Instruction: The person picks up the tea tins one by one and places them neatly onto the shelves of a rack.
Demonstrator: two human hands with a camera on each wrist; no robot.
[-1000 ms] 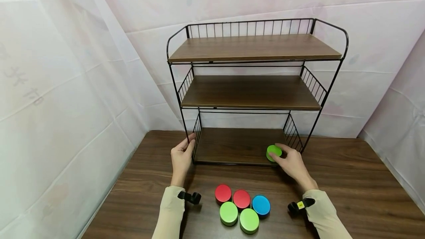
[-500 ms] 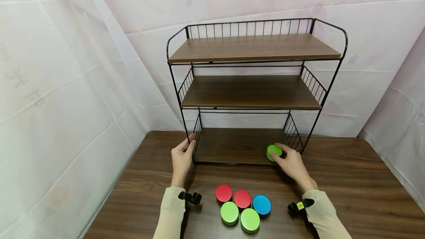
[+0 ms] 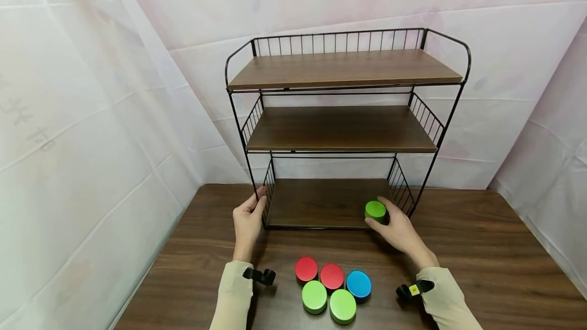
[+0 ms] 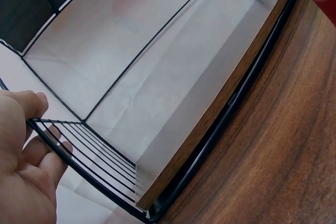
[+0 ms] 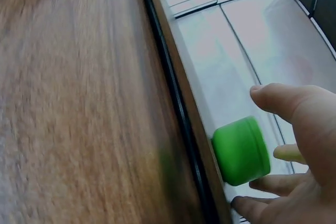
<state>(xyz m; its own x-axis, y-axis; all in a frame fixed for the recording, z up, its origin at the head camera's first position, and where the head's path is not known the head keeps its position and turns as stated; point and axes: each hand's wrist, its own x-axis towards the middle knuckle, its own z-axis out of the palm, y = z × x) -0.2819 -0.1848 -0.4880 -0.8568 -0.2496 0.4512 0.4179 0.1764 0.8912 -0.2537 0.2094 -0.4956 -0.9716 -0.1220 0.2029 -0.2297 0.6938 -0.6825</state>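
A three-tier shelf rack [image 3: 341, 129] with a black wire frame and brown boards stands on the table. My left hand [image 3: 248, 219] holds the rack's lower left side; in the left wrist view, thumb and fingers sit on either side of the wire side panel [image 4: 97, 153]. A small green round tin [image 3: 375, 209] is on the bottom board near its front right corner. Around that tin my right hand [image 3: 398, 225] is spread, and the right wrist view has the thumb [image 5: 278, 98] apart from it. Whether the other fingers touch the tin, I cannot tell.
In front of the rack, on the wooden table [image 3: 481, 258], two red tins [image 3: 306, 270], a blue tin [image 3: 359, 284] and two light green tins [image 3: 314, 297] stand close together between the forearms. Pale cloth [image 3: 91, 141] hangs behind and at the sides.
My right thumb and fingers have parted from the green tin, which stays on the bottom board. My left hand keeps its place on the rack. The head view has shifted slightly.
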